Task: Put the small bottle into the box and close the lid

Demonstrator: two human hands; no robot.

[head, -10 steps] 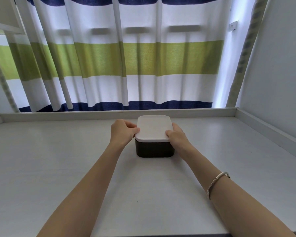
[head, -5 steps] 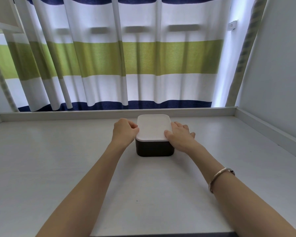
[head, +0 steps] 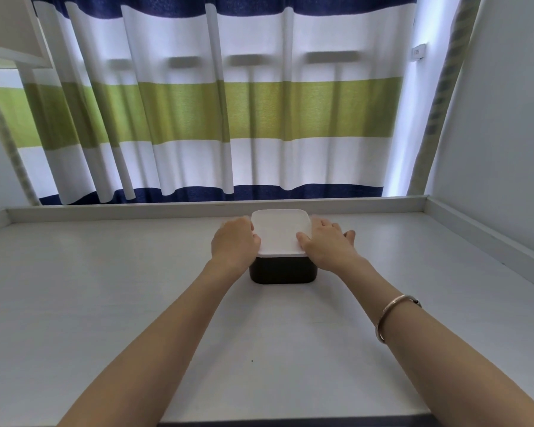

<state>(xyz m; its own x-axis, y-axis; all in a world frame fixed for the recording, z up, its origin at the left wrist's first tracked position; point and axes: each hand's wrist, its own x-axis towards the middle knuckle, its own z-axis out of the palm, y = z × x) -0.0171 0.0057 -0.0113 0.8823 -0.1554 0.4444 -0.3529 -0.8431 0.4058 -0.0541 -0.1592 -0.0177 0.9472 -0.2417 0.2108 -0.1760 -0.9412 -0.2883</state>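
Dark box (head: 282, 271) with white lid (head: 279, 232) seated flat on top, on white table (head: 105, 303), between both hands. Left hand (head: 235, 241): curled, fingers against lid's left edge. Right hand (head: 329, 243): fingers spread and loose, thumb on lid's right edge, not clasping. Small bottle: not visible. Bracelet (head: 393, 315) on right wrist.

Striped curtain (head: 222, 112) hanging across the upper frame, white table (head: 74, 303) filling the lower half, grey wall (head: 506, 134) standing at right, bracelet (head: 393, 315) sitting lower right.
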